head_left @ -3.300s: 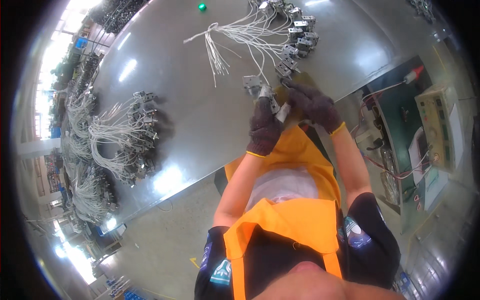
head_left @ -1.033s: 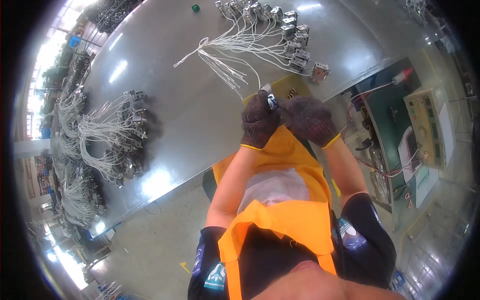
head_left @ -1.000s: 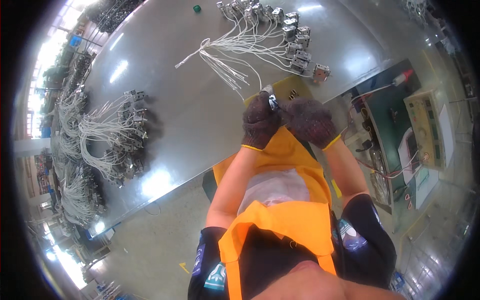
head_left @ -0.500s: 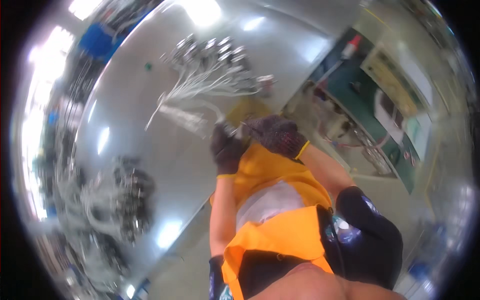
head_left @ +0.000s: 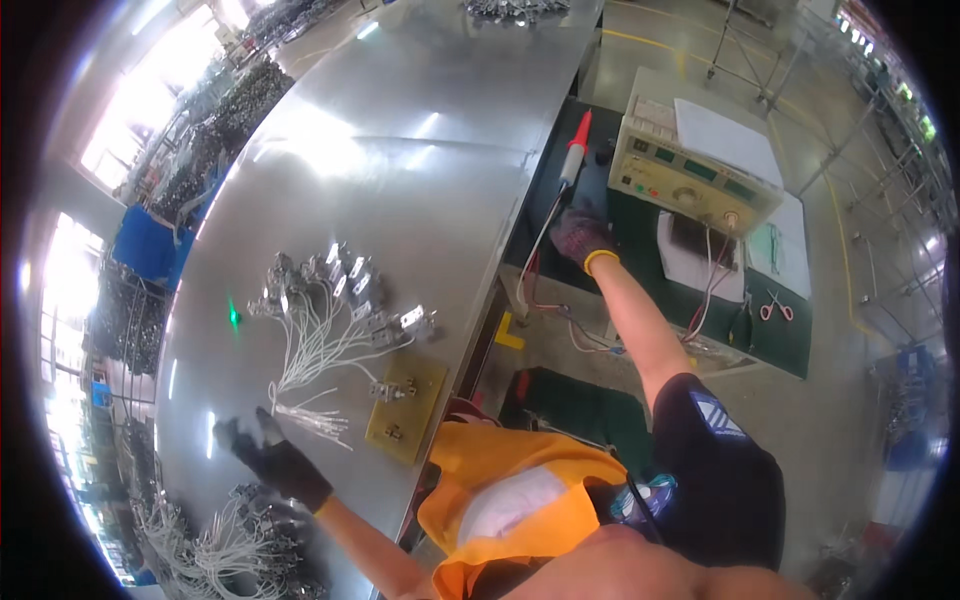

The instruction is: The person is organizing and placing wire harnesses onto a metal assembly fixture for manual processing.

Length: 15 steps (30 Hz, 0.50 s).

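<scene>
Head view, nearest first: beyond the orange apron [head_left: 500,460], a heap of white-wired metal parts [head_left: 215,550] lies on the steel table [head_left: 440,240], beside the left forearm. Ahead of that heap, the gloved left hand [head_left: 272,458] hangs over the table with fingers spread wide and nothing visible in them, near the white wires [head_left: 315,370] and their loose ends. To the right of those ends, one metal unit [head_left: 386,391] sits on a yellow plate [head_left: 424,388], while the other metal housings [head_left: 285,285] fan out farther up the table. Across the gap, the gloved right hand [head_left: 584,240] is stretched to the green-topped bench [head_left: 790,342], just below the red-tipped probe [head_left: 573,165]; its fingers are too dark to read, so I cannot tell whether they grip the probe's cable or handle. The step in hand looks like a reach for the probe, with the unit left on the plate. Taking it would call for closing on the pale handle, clear of the red tip, and keeping the cable slack. Behind stands the beige instrument [head_left: 690,185].
</scene>
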Each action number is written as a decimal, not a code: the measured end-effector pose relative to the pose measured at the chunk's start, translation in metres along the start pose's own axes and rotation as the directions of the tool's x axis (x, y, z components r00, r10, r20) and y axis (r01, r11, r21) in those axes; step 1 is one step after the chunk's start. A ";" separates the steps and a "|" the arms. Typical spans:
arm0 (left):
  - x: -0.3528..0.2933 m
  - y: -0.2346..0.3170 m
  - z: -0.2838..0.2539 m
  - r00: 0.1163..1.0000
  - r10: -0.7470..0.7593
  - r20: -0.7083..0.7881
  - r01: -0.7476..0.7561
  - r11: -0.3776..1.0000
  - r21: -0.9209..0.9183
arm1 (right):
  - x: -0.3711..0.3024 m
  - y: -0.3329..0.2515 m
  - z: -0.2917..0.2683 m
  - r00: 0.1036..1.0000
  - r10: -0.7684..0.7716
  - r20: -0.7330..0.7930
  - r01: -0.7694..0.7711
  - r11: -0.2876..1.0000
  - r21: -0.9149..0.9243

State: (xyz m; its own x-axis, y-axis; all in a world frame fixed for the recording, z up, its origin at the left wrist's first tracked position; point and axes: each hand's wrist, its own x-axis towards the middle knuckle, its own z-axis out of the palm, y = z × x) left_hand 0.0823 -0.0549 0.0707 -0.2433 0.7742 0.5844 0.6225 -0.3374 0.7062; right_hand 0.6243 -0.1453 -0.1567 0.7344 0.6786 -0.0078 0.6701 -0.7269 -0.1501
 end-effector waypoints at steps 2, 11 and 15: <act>0.007 -0.043 -0.002 0.941 -0.324 -0.102 0.335 0.935 0.114 | -0.019 -0.051 -0.063 0.989 0.103 0.106 -0.110 0.992 0.061; 0.001 -0.153 0.055 0.539 -0.599 0.592 0.797 0.134 -0.589 | -0.080 0.016 -0.113 0.997 -0.080 -0.021 0.080 0.997 -0.019; 0.013 -0.142 0.046 0.626 -0.445 0.640 0.766 0.197 -0.612 | -0.071 0.012 -0.119 0.985 0.007 0.175 -0.002 0.999 -0.033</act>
State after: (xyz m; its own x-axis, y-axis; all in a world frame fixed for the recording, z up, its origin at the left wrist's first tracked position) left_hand 0.0249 0.0277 -0.0404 0.0466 0.9778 -0.2044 -0.5195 0.1985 0.8311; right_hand 0.5928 -0.2142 -0.0406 0.7093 0.6812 -0.1815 0.6722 -0.7311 -0.1172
